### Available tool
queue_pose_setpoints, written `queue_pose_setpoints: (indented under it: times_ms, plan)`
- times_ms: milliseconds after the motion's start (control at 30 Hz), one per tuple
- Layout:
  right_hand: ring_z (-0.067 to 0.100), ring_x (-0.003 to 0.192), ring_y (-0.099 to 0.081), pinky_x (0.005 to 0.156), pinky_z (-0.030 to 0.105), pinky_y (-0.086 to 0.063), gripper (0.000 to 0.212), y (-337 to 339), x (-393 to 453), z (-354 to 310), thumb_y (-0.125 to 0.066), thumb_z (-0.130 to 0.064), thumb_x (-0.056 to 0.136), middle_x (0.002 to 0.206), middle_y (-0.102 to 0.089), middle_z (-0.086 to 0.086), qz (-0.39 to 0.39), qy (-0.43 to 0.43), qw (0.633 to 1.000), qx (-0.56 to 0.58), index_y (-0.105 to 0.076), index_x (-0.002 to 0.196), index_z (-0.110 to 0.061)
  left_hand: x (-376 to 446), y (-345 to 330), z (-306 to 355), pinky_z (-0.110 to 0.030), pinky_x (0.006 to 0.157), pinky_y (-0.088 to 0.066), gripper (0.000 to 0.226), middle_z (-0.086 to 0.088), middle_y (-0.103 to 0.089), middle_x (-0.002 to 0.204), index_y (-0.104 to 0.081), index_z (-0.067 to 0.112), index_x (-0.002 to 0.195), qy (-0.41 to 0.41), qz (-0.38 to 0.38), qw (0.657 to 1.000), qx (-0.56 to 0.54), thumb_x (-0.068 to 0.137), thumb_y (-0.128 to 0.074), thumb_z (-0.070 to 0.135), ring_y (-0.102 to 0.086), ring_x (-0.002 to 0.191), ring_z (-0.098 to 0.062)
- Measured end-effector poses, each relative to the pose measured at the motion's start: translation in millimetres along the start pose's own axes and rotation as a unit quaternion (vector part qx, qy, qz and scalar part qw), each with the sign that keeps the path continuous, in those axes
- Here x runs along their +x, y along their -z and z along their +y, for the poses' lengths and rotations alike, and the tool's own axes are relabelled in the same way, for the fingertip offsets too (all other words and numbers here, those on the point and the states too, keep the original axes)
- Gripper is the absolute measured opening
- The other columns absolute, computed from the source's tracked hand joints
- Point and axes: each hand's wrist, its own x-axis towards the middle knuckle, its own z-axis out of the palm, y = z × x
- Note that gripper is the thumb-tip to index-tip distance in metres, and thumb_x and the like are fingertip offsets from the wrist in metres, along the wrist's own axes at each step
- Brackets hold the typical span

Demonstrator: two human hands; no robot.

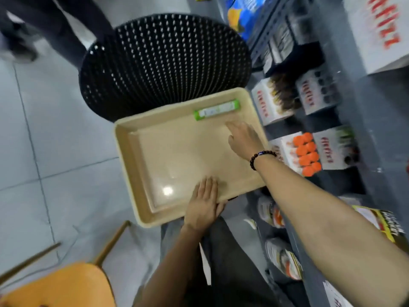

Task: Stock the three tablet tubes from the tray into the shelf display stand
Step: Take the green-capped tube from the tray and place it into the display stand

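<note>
A beige tray (141, 156) sits in front of me, tilted, over a black perforated basket. One green-and-white tablet tube (217, 110) lies at the tray's far edge. My right hand (243, 138) is spread open inside the tray, fingertips a short way below the tube and apart from it. My left hand (204, 203) grips the tray's near rim, fingers flat on top and thumb under. White display stands (326, 149) sit on the grey shelf to the right; one holds several orange-capped tubes (306, 154).
A black perforated basket (163, 63) stands beyond the tray. More white stands (272, 105) and packaged goods fill the grey shelves on the right. An orange chair (59, 286) is at bottom left. A person's legs (44, 21) stand at top left on the tiled floor.
</note>
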Motion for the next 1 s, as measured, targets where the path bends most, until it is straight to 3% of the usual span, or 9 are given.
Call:
queue_pose_setpoints:
  times_ms: [100,233,367,533,700,833,900,1000]
  plan:
    - [0.032,0.13,-0.041,0.105,0.045,-0.036,0.05,-17.4,22.4,-1.5,-0.04,0.002,0.087,0.145,-0.043,0.015,0.036,0.025,0.999,-0.01,-0.04,0.136,-0.006,-0.6,-9.5,-2.7,-0.043,0.104,-0.039,0.066,-0.019,-0.055,0.131,-0.052,-0.001,0.129,-0.016,0.053,0.998,0.028,0.099,-0.019,0.047,-0.052,0.123,-0.032]
    - [0.03,0.14,-0.026,0.114,0.045,-0.025,0.053,-26.9,50.8,-5.2,-0.039,0.007,0.086,0.151,-0.032,0.015,0.069,0.011,0.997,-0.01,-0.034,0.138,-0.003,0.1,-20.0,-4.8,-0.04,0.108,-0.038,0.061,-0.018,-0.053,0.134,-0.052,0.001,0.131,-0.027,0.122,0.99,0.069,0.095,-0.036,0.048,-0.049,0.126,-0.03]
    - [0.033,0.14,-0.024,0.117,0.046,-0.02,0.059,-28.8,65.2,-3.0,-0.042,0.007,0.085,0.149,-0.031,0.016,0.075,-0.016,0.996,-0.055,-0.026,0.142,-0.002,0.3,-22.2,-3.8,-0.038,0.107,-0.032,0.063,-0.016,-0.051,0.137,-0.051,0.003,0.133,-0.017,0.138,0.986,0.09,0.096,-0.029,0.05,-0.047,0.128,-0.028]
    - [0.038,0.117,-0.041,0.1,0.046,-0.034,0.051,-28.4,57.4,0.8,-0.042,0.005,0.081,0.126,-0.046,0.022,0.122,-0.025,0.989,-0.078,-0.042,0.132,-0.003,-0.3,-17.1,-2.3,-0.038,0.108,-0.036,0.064,-0.015,-0.051,0.137,-0.051,0.004,0.133,-0.006,0.137,0.987,0.088,0.098,-0.024,0.05,-0.048,0.127,-0.027]
    - [0.043,0.122,-0.037,0.094,0.047,-0.04,0.047,-33.1,49.0,7.3,-0.039,0.016,0.078,0.133,-0.04,0.026,0.13,-0.061,0.99,0.009,-0.05,0.118,-0.005,-0.2,-13.9,-2.4,-0.037,0.109,-0.035,0.065,-0.015,-0.053,0.135,-0.053,0.004,0.131,-0.004,0.129,0.988,0.08,0.098,-0.022,0.05,-0.049,0.126,-0.027]
    - [0.037,0.104,-0.046,0.067,0.037,-0.035,0.046,-29.0,45.0,12.3,-0.033,0.022,0.076,0.109,-0.056,0.024,0.11,-0.058,0.992,0.014,-0.046,0.112,-0.002,-0.8,-13.1,-2.1,-0.037,0.107,-0.037,0.066,-0.016,-0.053,0.135,-0.053,0.003,0.131,-0.002,0.119,0.99,0.072,0.098,-0.019,0.05,-0.05,0.125,-0.027]
    - [0.038,0.104,-0.046,0.065,0.037,-0.033,0.048,-27.6,44.7,15.7,-0.034,0.021,0.078,0.112,-0.056,0.023,0.116,-0.06,0.991,-0.007,-0.043,0.12,-0.001,-0.5,-12.8,-2.1,-0.037,0.107,-0.035,0.067,-0.016,-0.053,0.135,-0.052,0.003,0.131,0.0,0.113,0.991,0.069,0.098,-0.018,0.05,-0.05,0.126,-0.027]
    - [0.038,0.112,-0.044,0.075,0.041,-0.041,0.042,-25.4,46.0,19.0,-0.037,0.019,0.082,0.119,-0.055,0.022,0.087,-0.071,0.992,-0.049,-0.045,0.121,0.002,-1.0,-11.3,-1.6,-0.035,0.108,-0.035,0.068,-0.016,-0.054,0.134,-0.053,0.003,0.131,0.003,0.104,0.993,0.063,0.098,-0.017,0.051,-0.05,0.125,-0.027]
